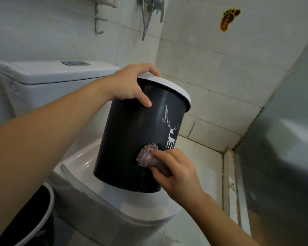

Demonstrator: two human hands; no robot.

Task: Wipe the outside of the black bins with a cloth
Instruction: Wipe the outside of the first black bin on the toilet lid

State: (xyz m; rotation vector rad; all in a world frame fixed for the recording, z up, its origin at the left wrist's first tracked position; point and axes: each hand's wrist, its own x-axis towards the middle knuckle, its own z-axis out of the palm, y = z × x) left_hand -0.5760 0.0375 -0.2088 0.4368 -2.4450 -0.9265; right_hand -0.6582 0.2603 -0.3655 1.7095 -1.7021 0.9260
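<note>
1. On top of the closed toilet lid (89,167) stands a black bin (132,139), tilted so its white rim ring (174,89) leans toward the tiled corner on the right
2. Left hand (130,86) grips the bin at the top, fingers curled over the rim and thumb pressed down on the dark outer wall
3. Right hand (174,171) is clamped around a bunched purple cloth (147,155), which it presses against the lower side of the bin, just beside the white deer print (171,135)
4. Behind the bin sits the white cistern (48,80) with a grey flush button (76,63) on top; the left forearm crosses in front of it
5. At the lower left edge a second black bin (37,219) with a pale rim stands on the floor, partly hidden by the left arm
6. On the wall are a metal rack (98,16), a shower valve with hose (149,13) and a foot-shaped sticker (229,18)
7. To the right a grey panel (283,139) closes off the corner
</note>
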